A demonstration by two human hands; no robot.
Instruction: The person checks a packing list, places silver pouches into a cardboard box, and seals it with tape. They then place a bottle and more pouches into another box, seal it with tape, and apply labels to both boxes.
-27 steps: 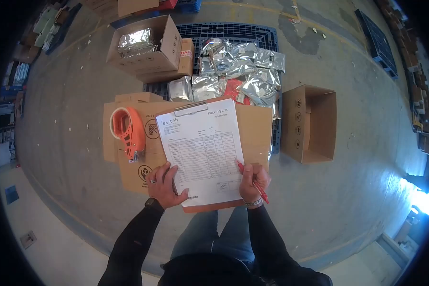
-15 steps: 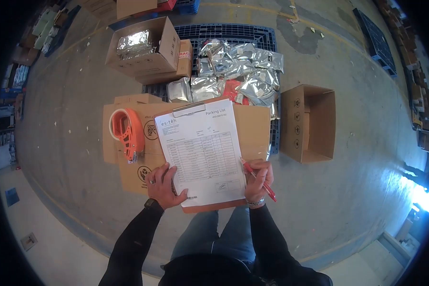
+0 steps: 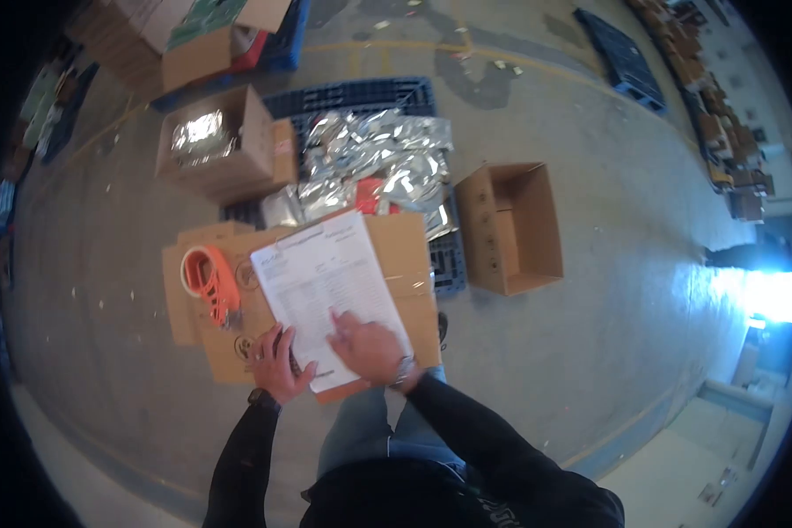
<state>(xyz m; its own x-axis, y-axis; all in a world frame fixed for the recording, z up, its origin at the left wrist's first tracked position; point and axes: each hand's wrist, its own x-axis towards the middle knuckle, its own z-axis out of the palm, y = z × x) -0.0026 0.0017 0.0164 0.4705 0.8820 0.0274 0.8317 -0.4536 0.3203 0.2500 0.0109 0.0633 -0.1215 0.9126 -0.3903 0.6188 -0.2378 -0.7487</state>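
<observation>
My left hand (image 3: 277,365) lies with fingers spread at the lower left edge of a brown clipboard (image 3: 341,392), its thumb on the paper. A printed packing list (image 3: 312,282) is clipped to the board, its text blurred now. Over the sheet's lower middle, my right hand (image 3: 367,348) is closed around a red pen (image 3: 333,314). Most of the pen is hidden behind the fingers, its visible end over the table rows. Under the clipboard is a flattened cardboard box (image 3: 405,255). An orange tape dispenser (image 3: 220,286) rests on that cardboard, left of the clipboard.
Silver foil pouches (image 3: 370,150) lie heaped on a blue pallet (image 3: 405,92) beyond the clipboard. An open carton (image 3: 224,163) holding foil packs is at the left. Another open carton (image 3: 512,229) stands on the floor at right. More pallets and boxes line the edges.
My right hand has moved left from the clipboard's right edge onto the printed rows, with the pen. My left hand stays by the lower left edge. The whole view has shifted and tilted.
</observation>
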